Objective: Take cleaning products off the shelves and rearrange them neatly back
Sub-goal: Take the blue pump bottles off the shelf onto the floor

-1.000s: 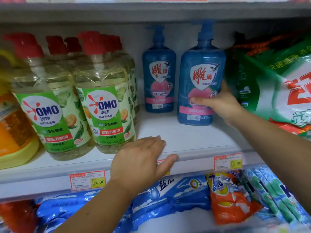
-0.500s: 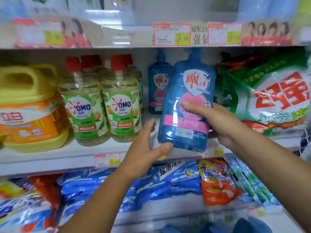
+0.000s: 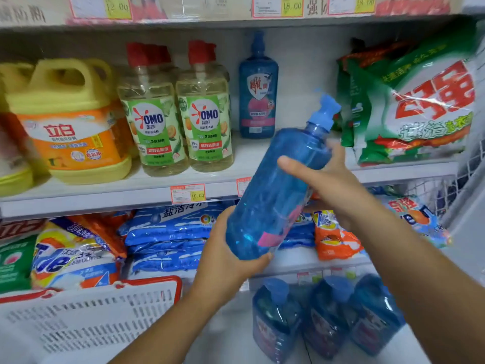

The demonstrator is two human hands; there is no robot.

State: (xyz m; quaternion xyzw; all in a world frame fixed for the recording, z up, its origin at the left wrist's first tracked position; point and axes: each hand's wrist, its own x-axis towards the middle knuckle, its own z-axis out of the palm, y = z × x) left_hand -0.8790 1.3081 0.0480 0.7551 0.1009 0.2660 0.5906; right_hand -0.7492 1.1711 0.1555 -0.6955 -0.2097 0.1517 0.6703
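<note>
A blue pump bottle [image 3: 273,190] hangs tilted in front of the shelves, pump end up and to the right. My left hand [image 3: 231,261] cups its base from below. My right hand [image 3: 330,185] grips its upper body, thumb across the front. A second blue pump bottle [image 3: 258,90] stands alone at the back of the middle shelf [image 3: 157,191]. Three more blue bottles [image 3: 325,316] stand on the floor at the lower right.
Two clear OMO bottles [image 3: 178,124] and a yellow-orange jug [image 3: 70,127] stand on the middle shelf's left. A green and white detergent bag [image 3: 420,109] lies at its right. Blue, orange and Tide bags [image 3: 168,240] fill the lower shelf. A white basket [image 3: 86,321] sits lower left.
The blue bottle came off the middle shelf, moved down and toward me, and tipped over to the right. My left hand left the shelf edge and now supports its base.
</note>
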